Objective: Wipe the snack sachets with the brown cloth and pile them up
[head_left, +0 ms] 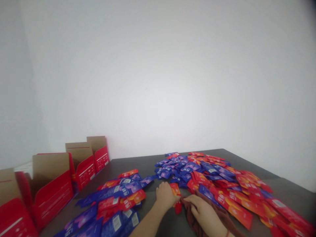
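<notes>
My left hand [165, 196] is closed at the middle of the table, its fingers curled on a red and orange packet [175, 190] that shows beside and below them. Close to its right, my right hand [204, 212] is closed with the fingertips pinching the edge of a dark brown cloth [191, 215]. The cloth hangs under that hand and spreads out to the right. Both hands' fingertips nearly meet. Part of the red packet is hidden behind the left fingers.
A large heap of purple and red packets [187, 168] covers the table's [145, 164] back and right. Another pile of packets [116, 189] lies to the left. Several open red cardboard boxes [53, 197] stand along the left edge. A white wall [158, 82] rises behind.
</notes>
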Available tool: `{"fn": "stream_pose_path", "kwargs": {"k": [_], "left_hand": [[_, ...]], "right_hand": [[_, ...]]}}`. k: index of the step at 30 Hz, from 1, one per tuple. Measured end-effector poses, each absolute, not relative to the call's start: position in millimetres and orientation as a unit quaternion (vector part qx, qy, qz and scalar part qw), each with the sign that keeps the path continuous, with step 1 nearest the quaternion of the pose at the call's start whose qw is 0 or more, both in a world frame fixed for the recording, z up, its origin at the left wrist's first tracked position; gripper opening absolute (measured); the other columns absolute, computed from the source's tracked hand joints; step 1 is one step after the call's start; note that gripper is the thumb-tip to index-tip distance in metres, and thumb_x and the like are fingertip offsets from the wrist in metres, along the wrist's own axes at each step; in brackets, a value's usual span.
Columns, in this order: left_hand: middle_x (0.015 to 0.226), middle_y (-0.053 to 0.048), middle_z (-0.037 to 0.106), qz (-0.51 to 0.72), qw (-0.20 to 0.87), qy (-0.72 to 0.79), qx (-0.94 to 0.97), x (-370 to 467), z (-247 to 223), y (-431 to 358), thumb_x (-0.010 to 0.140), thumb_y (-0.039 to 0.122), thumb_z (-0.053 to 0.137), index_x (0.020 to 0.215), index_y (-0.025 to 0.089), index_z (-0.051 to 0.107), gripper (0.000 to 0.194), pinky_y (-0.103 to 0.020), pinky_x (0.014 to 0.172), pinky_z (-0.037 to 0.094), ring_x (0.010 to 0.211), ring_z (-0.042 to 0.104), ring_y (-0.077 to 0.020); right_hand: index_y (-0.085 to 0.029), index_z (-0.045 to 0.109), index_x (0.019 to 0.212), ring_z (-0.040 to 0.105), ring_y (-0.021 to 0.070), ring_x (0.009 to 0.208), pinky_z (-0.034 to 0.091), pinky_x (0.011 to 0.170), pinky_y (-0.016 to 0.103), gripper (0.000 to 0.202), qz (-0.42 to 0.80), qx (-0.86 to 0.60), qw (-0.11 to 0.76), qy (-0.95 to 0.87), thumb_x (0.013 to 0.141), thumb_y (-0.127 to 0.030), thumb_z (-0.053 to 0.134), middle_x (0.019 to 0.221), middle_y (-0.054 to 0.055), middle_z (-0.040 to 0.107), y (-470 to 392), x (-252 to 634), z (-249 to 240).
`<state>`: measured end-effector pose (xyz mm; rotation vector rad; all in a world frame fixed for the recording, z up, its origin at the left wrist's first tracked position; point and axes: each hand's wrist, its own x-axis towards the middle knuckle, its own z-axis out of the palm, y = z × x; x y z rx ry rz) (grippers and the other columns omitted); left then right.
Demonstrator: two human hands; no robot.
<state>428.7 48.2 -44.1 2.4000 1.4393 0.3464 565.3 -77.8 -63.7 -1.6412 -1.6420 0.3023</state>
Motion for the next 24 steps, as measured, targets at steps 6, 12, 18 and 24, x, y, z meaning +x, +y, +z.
{"fn": "stream_pose_path", "kwargs": {"k": [6, 12, 18, 24], "left_hand": [[0.107, -0.014, 0.065, 0.164, 0.246, 0.501, 0.813, 442, -52, 55, 0.061, 0.021, 0.075, 0.106, 0.017, 0.052, 0.050, -0.040, 0.087, 0.045, 0.102, 0.062, -0.0325], [0.083, -0.001, 0.066, 0.185, 0.383, 0.407, 0.808, 411, -57, 51, 0.075, 0.019, 0.062, 0.083, 0.016, 0.054, 0.011, -0.026, 0.067, 0.048, 0.077, 0.064, -0.0177], [0.062, 0.002, 0.059, 0.170, 0.527, 0.322, 0.768, 407, -83, 52, 0.073, 0.035, 0.066, 0.083, 0.014, 0.061, 0.024, -0.019, 0.040, 0.038, 0.043, 0.050, -0.0096], [0.065, 0.003, 0.064, 0.108, 0.586, 0.301, 0.745, 400, -83, 70, 0.062, 0.019, 0.072, 0.109, 0.015, 0.057, 0.050, -0.017, 0.040, 0.036, 0.043, 0.052, -0.0093]], "right_hand": [[-0.030, 0.070, 0.108, 0.059, 0.0264, 0.114, 0.042, 0.104, 0.042, 0.042, 0.077, -0.638, 0.444, -0.625, 0.080, -0.019, 0.039, 0.115, 0.005, 0.069, -74, 574, -69], [-0.021, 0.067, 0.113, 0.053, 0.0211, 0.121, 0.036, 0.109, 0.042, 0.042, 0.031, -0.602, 0.499, -0.623, 0.085, -0.019, 0.035, 0.125, 0.009, 0.062, -75, 578, -77], [-0.024, 0.065, 0.119, 0.052, 0.0202, 0.120, 0.037, 0.106, 0.037, 0.043, -0.009, -0.609, 0.345, -0.714, 0.086, -0.015, 0.039, 0.129, 0.005, 0.060, -78, 559, -67], [-0.023, 0.069, 0.110, 0.057, 0.0239, 0.107, 0.040, 0.097, 0.037, 0.043, -0.085, -0.730, 0.190, -0.651, 0.081, -0.008, 0.041, 0.116, 0.007, 0.067, -70, 553, -79]]}}
